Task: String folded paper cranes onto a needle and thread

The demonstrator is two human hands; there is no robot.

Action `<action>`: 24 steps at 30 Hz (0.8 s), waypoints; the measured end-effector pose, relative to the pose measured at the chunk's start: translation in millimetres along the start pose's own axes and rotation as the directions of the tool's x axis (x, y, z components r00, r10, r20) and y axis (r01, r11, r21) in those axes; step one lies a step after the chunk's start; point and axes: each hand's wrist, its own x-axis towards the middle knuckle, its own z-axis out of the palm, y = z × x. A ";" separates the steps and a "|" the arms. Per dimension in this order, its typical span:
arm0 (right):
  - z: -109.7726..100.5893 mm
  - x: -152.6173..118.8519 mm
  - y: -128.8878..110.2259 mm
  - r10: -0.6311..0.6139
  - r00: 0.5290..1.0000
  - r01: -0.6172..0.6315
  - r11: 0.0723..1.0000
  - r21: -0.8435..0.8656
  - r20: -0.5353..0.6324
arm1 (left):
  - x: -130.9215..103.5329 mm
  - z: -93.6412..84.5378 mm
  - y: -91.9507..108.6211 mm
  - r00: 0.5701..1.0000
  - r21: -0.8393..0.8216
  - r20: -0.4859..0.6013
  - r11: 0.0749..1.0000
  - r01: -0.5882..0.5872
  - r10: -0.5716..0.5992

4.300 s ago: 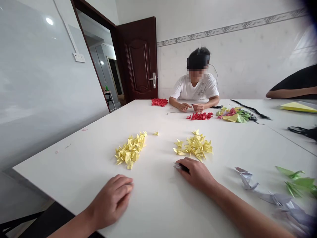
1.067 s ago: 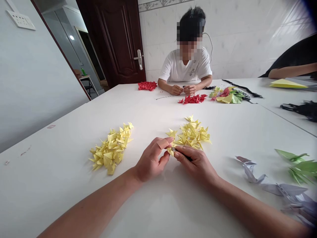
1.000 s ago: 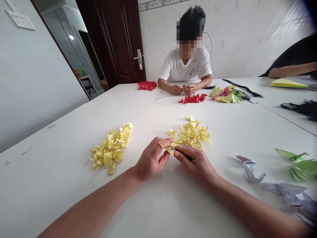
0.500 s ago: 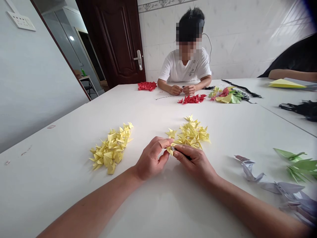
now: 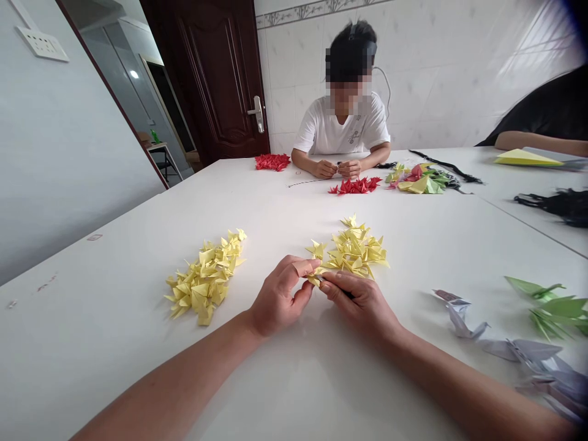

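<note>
My left hand [image 5: 283, 295] pinches a small yellow folded-paper crane [image 5: 314, 280] between thumb and fingers. My right hand [image 5: 365, 301] is closed around a small tool with a dark handle and a metal tip [image 5: 320, 277]; the tip touches the crane, and the fingers hide most of the tool. Just beyond both hands lies a loose pile of yellow paper cranes [image 5: 358, 248], with a single yellow crane [image 5: 316, 249] at its left edge. Left of my left hand is another pile of yellow cranes [image 5: 204, 278].
To my right lie grey-white paper cranes [image 5: 535, 355] and green cranes [image 5: 558, 306]. Across the white table [image 5: 138, 263] a person in a white shirt [image 5: 342, 125] handles something small near red cranes [image 5: 356, 185]. Black cords [image 5: 558, 205] and a yellow sheet [image 5: 528, 157] lie at the far right.
The view has shifted very slightly. Both hands stay together at the same spot, with the crane and tool in nearly the same position.
</note>
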 end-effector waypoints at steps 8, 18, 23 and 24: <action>-0.1 0.4 -0.6 -0.021 1.000 0.021 1.000 -0.006 0.017 | -1.2 0.9 -1.7 0.995 -0.035 0.010 0.994 0.100 -0.100; 1.5 -6.9 -5.4 -0.090 0.989 0.100 0.992 -0.080 0.113 | -2.3 4.1 -11.0 0.798 -0.114 0.134 0.790 0.602 -0.588; 4.3 -7.7 -3.6 -0.062 0.976 0.092 0.987 -0.134 0.209 | -1.4 5.3 -11.6 0.803 -0.097 0.184 0.802 0.589 -0.567; 4.6 -7.7 -2.9 -0.044 0.975 0.075 0.988 -0.136 0.216 | -1.4 4.2 -11.2 0.809 -0.085 0.188 0.812 0.578 -0.556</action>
